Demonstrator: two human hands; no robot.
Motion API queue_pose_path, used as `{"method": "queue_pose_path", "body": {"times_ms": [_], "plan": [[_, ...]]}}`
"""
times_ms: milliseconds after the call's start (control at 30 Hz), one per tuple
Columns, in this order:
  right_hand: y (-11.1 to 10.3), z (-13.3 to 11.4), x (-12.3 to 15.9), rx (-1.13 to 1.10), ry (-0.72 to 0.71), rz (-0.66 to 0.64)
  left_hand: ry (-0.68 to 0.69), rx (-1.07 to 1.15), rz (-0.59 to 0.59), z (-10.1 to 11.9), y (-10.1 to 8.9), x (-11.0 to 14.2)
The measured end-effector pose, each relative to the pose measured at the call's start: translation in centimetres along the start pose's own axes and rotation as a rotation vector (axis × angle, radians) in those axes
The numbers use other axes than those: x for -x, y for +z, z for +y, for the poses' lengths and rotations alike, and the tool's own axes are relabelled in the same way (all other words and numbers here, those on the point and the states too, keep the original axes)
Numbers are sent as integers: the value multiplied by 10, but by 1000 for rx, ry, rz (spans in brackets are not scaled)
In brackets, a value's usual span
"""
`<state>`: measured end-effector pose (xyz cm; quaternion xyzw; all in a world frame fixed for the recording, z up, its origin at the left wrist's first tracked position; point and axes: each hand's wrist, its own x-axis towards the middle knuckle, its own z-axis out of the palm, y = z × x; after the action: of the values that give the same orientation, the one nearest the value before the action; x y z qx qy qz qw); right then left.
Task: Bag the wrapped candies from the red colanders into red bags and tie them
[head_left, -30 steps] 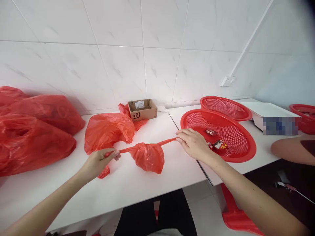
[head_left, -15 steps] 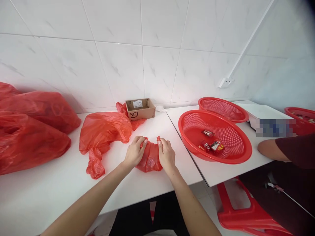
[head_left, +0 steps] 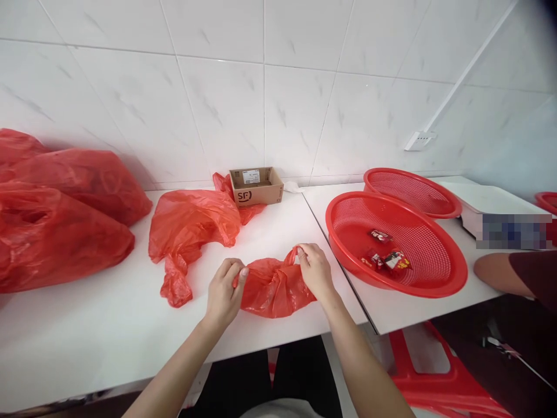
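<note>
A red plastic bag [head_left: 276,293] rests on the white table in front of me, its top gathered and twisted at the middle. On its left side my left hand [head_left: 227,289] is closed, pinching one end of the plastic. Opposite, my right hand [head_left: 315,266] grips a raised, twisted handle of the same bag between thumb and fingers. What the bag contains is hidden by the plastic. Just beyond my left hand lies a loose, crumpled red bag [head_left: 191,223].
Bulging red bags [head_left: 65,226] stand at far left. A cardboard box [head_left: 256,188] sits by the wall. To the right are a red basket [head_left: 452,273] with a few wrapped packets [head_left: 397,261], another basket [head_left: 413,186], a white scale [head_left: 491,200], a red stool [head_left: 418,377] and another person's arm [head_left: 494,271].
My hands have moved apart, stretching the bag's top sideways into a twist at the middle. The camera view has shifted slightly.
</note>
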<state>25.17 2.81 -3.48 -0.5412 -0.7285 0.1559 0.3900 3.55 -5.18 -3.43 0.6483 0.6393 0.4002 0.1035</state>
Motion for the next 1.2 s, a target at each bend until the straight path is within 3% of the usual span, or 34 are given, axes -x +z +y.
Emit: {"method": "queue_pose_path", "body": {"times_ms": [167,300,500,633,733,933,1200], "plan": [[18,-28,28,-133,-3,-68,36,5,-97,6,22,-13],[32,-27,41,-140,38,-106,-27,-34,-164,4,37,-13],[27,-6,10,-38,-14,-77,-158,-81,-84,-4,29,-28],[20,-7,-6,-9,16,-3,-175,-42,-28,0,23,-33],[23,-15,3,-7,-12,-26,-139,16,-15,7,30,-24],[51,-16,35,-1,-18,-70,25,-78,-158,1,60,-6],[58,-9,34,-26,2,-98,108,-203,-197,-15,69,-3]]}}
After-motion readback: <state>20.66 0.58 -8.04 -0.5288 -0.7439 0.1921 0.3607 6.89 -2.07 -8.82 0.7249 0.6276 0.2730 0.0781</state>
